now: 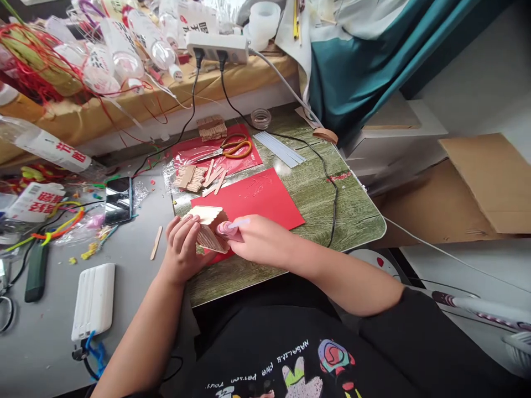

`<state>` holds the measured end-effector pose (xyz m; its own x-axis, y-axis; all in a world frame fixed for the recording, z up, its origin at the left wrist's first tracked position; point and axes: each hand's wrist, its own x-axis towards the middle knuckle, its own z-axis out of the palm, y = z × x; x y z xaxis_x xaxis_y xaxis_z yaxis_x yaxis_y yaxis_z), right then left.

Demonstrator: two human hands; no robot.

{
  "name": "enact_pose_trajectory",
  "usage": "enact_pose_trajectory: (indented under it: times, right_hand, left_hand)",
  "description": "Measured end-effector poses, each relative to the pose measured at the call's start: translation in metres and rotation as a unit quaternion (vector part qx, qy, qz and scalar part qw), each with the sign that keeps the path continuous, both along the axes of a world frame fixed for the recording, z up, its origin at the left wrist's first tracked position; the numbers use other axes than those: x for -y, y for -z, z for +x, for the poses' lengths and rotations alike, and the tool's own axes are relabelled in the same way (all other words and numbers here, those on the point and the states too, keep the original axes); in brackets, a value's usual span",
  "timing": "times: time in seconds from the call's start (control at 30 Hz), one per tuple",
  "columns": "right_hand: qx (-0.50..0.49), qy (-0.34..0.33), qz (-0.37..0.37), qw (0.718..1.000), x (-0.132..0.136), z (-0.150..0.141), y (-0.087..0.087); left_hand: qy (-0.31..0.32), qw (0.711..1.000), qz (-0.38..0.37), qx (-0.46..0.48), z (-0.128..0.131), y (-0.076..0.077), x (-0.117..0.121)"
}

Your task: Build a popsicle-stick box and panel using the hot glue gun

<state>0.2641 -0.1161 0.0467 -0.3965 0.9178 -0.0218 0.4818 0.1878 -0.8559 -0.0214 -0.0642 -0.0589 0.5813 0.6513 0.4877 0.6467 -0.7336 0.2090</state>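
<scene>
My left hand (pixel 182 243) grips a small box-like piece made of craft sticks (pixel 211 216), fingers over its top and side. In my right hand (pixel 257 237) is a pink hot glue gun (pixel 229 229), its front end at the open side of the craft-stick box. My fingers are wrapped round the gun, and its nozzle tip is hidden. Beneath both hands lies a red sheet (pixel 265 199). Just beyond are a bundle of craft sticks (pixel 191 178), several loose craft sticks (pixel 214 179) and orange-handled scissors (pixel 236 148).
Pale glue sticks (pixel 280 148) and a tape roll (pixel 261 118) lie toward the back. A black cord (pixel 335 193) crosses the table's right side. At left are a phone (pixel 118 200), a white power bank (pixel 94 301) and a single craft stick (pixel 156 243). Behind stands a power strip (pixel 218 47).
</scene>
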Motion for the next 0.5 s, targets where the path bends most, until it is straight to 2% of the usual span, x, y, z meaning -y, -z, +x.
enact_pose_trajectory:
  times: [0.27, 0.5]
  right_hand:
    - [0.028, -0.019, -0.014, 0.999, -0.012, -0.002, -0.009]
    - [0.067, -0.037, 0.026, 0.997, -0.025, -0.005, 0.014]
  left_hand:
    - [0.01, 1.0, -0.018, 0.005, 0.001, -0.001, -0.001]
    - [0.025, 0.999, 0.024, -0.009, 0.004, -0.004, -0.001]
